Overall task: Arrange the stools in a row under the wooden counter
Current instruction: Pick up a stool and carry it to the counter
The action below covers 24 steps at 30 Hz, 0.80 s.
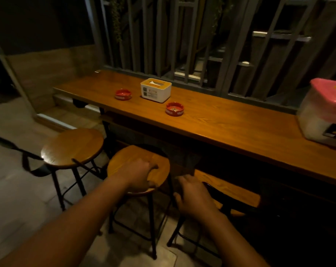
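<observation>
Three round wooden stools on black metal legs stand along the wooden counter (230, 124). The left stool (70, 147) stands clear of the counter edge. The middle stool (128, 157) has its far edge under the counter, and my left hand (138, 174) grips its seat at the near right rim. The right stool (230, 187) sits mostly under the counter. My right hand (194, 197) rests on that stool's near left rim with fingers curled over the edge.
On the counter stand a white tissue box (156, 90), two red ashtrays (123, 94) (174, 109) and a pink-lidded plastic container (325, 112) at the right end. A metal railing (182, 45) runs behind. A dark chair (28, 158) is at left on the tiled floor.
</observation>
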Motion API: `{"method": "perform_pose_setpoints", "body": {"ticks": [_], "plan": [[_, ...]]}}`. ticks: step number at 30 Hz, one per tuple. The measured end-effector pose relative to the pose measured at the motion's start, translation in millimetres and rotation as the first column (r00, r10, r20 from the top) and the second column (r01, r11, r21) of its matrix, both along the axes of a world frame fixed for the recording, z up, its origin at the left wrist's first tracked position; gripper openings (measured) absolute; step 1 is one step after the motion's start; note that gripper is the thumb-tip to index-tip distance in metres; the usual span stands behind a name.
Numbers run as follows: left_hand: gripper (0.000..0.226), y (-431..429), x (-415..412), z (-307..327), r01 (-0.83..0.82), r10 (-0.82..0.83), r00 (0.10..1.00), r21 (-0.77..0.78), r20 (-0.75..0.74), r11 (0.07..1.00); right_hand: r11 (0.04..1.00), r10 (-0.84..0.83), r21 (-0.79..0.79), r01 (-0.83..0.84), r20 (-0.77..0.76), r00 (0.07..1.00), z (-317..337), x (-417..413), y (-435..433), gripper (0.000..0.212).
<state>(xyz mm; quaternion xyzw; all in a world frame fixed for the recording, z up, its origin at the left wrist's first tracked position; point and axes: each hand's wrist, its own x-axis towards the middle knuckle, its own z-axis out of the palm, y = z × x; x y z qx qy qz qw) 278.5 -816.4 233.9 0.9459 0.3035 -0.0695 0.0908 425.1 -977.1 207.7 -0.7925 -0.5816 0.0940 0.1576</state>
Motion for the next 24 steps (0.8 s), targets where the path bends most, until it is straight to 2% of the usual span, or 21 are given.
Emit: {"method": "perform_pose_setpoints", "body": {"ticks": [2,4,7,8,10,13,18,24], "plan": [[0.095,26,-40,14,-0.030,0.029,0.999,-0.052,-0.017,0.998,0.997,0.075,-0.003,-0.075,-0.007,0.997,-6,-30,30,0.051],[0.113,56,-78,20,-0.016,0.011,0.999,-0.099,-0.051,0.995,0.991,0.127,-0.036,-0.130,-0.084,0.988,-12,-57,60,0.057],[0.126,110,-126,10,-0.005,-0.016,0.988,-0.136,-0.153,0.991,0.983,0.128,-0.098,-0.153,-0.226,0.966,-16,-96,105,0.067],[0.121,126,-138,4,0.011,-0.035,0.982,-0.126,-0.187,0.992,0.979,0.108,-0.138,-0.148,-0.257,0.960,-16,-109,118,0.068],[0.093,154,-157,-11,0.070,-0.086,0.971,-0.083,-0.221,0.994,0.962,0.070,-0.239,-0.132,-0.252,0.965,-16,-132,140,0.062],[0.056,184,-177,-28,0.155,-0.166,0.966,-0.068,-0.197,0.986,0.939,-0.012,-0.344,-0.023,-0.100,0.995,-17,-160,164,0.038],[0.038,208,-190,-45,0.243,-0.239,0.963,0.016,-0.121,0.970,0.927,-0.110,-0.336,0.165,0.175,0.978,-27,-184,178,0.018],[0.023,192,-170,-53,0.277,-0.266,0.960,0.168,-0.087,0.946,0.937,-0.160,-0.247,0.249,0.330,0.930,-39,-189,179,0.011]]}}
